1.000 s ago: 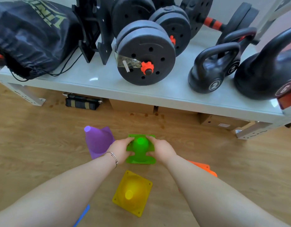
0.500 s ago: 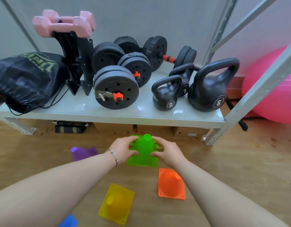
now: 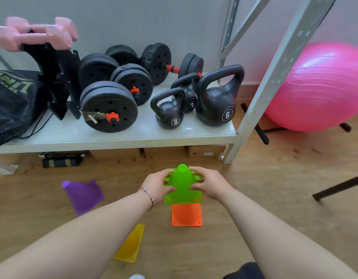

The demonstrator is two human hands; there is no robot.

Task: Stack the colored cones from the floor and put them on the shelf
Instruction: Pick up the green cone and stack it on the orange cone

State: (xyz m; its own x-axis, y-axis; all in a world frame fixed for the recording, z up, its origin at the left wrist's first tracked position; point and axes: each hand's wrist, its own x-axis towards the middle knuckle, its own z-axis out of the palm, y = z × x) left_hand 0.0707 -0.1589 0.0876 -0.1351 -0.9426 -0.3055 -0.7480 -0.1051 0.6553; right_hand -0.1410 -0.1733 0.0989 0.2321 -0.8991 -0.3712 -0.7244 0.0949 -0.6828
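Observation:
I hold a green cone point(image 3: 181, 185) upright between both hands, lifted off the wooden floor. My left hand point(image 3: 157, 185) grips its left side and my right hand point(image 3: 209, 184) its right side. Directly below it stands an orange cone point(image 3: 186, 216); its top is hidden behind the green cone's base. A purple cone point(image 3: 83, 195) stands on the floor to the left. A yellow cone point(image 3: 130, 245) is on the floor near my left forearm. The grey shelf point(image 3: 134, 135) is just beyond the cones.
The shelf carries black weight plates point(image 3: 109, 106), kettlebells point(image 3: 216, 97), a black bag point(image 3: 13, 101) and a stand with pink dumbbells point(image 3: 37, 33). A shelf upright point(image 3: 260, 93) stands at the right, with a pink exercise ball point(image 3: 319, 87) behind it. A dark furniture leg point(image 3: 339, 186) crosses the floor at right.
Both hands lifted the green cone off the floor and carried it right, over the orange cone. My view tilted up and shifted right, showing the shelf and the ball.

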